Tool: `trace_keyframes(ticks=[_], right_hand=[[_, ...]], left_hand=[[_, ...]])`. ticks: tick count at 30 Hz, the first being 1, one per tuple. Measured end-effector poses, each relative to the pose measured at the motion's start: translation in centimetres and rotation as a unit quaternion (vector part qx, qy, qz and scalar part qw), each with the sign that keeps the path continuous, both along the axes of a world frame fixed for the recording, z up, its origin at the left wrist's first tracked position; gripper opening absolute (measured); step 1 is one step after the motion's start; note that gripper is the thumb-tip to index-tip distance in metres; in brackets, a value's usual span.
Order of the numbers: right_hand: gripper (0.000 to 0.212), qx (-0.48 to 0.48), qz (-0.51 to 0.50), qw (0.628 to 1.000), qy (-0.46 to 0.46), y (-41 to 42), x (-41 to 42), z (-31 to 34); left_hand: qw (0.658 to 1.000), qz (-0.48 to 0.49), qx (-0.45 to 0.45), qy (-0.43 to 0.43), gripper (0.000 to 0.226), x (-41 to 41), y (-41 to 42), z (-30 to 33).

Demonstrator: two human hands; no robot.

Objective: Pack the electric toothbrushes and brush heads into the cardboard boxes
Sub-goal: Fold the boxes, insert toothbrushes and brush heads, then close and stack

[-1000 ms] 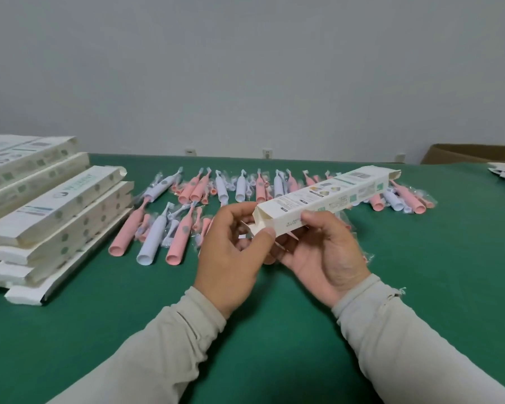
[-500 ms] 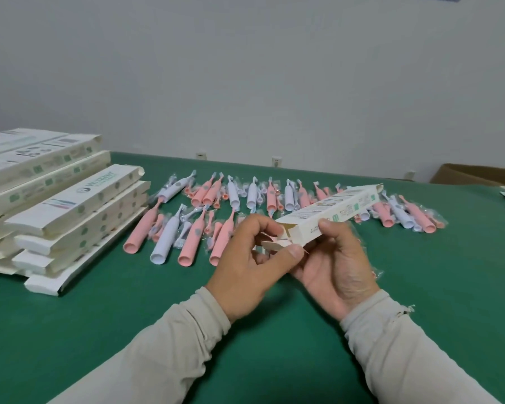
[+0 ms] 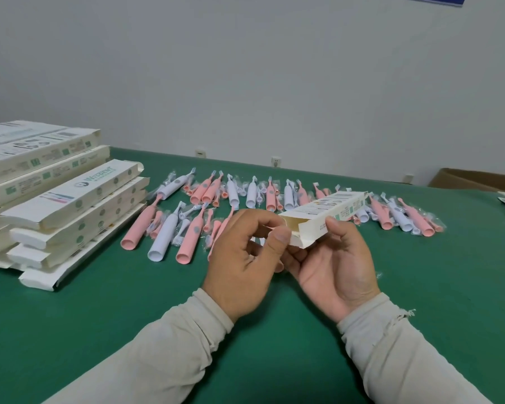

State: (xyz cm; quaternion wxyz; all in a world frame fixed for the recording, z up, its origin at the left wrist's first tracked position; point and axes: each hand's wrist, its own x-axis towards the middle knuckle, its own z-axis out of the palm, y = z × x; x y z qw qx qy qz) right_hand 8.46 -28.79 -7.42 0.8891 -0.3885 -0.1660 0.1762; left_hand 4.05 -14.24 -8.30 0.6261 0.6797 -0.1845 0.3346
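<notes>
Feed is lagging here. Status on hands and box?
Both hands on the box: right hand grips its side, left hand pinches the end flap. Near end open. Toothbrushes unpacked on the table. Nothing blocking.

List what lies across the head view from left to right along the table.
Stack of cardboard boxes → toothbrushes in rows → left hand → right hand holding an open box → brown carton.

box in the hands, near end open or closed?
Open: the box shows a dark mouth at its near end, flap out, pinched by the left hand; right hand holds it.
</notes>
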Motion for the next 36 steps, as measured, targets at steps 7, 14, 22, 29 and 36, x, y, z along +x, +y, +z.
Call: trace_keyframes(ticks=[7,14,22,29,36], right_hand=[[0.051,0.018,0.017,1.000,0.006,-0.18,0.14,-0.13],[0.060,0.027,0.040,0.999,0.010,0.19,0.00,-0.05],[0.048,0.029,0.043,0.999,0.001,-0.09,-0.02,-0.08],[0.048,0.004,0.045,0.999,-0.011,-0.15,-0.03,0.03],[0.052,-0.005,0.038,0.999,-0.022,0.22,-0.35,0.00]], left_hand=[[0.999,0.026,0.025,0.009,0.016,0.29,-0.02,-0.18],[0.997,0.064,0.049,-0.022,0.009,0.36,0.20,-0.01],[0.997,0.063,0.053,-0.013,0.007,0.21,0.10,0.03],[0.998,0.050,0.019,0.019,0.010,-0.22,-0.16,0.29],[0.990,0.110,0.087,-0.007,0.017,-0.32,0.18,0.50]])
